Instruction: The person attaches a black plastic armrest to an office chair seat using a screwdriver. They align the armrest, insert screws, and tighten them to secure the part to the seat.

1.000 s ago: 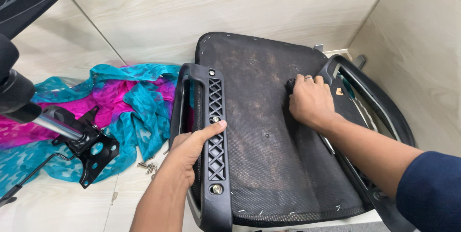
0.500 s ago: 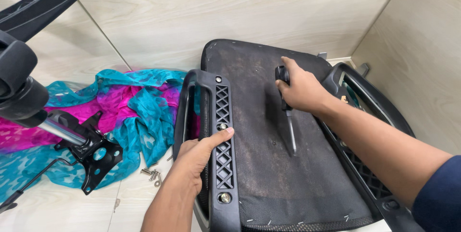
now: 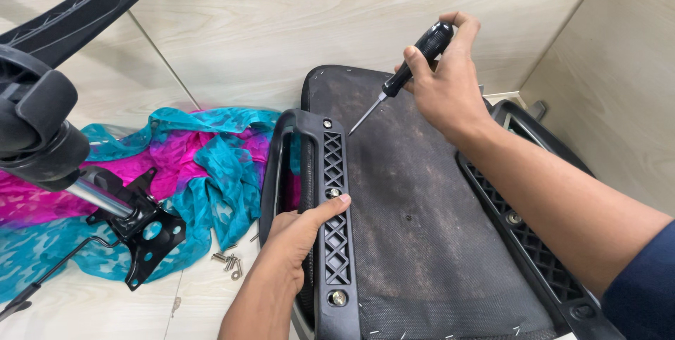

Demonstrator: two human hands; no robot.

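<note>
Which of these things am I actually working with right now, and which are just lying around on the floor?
In hand:
right hand holding the screwdriver
left hand gripping the armrest
upturned seat

Lying about:
blue and pink cloth
loose screws
chair base with bracket

A black-handled screwdriver (image 3: 406, 71) tilts tip-down above the upturned black chair seat (image 3: 422, 227), whose left armrest (image 3: 330, 220) stands upright.

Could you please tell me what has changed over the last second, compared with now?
The right hand lifted off the upturned chair seat, raising a black-handled screwdriver into the air. The left hand kept gripping the left armrest; the screws on the floor stayed put.
</note>
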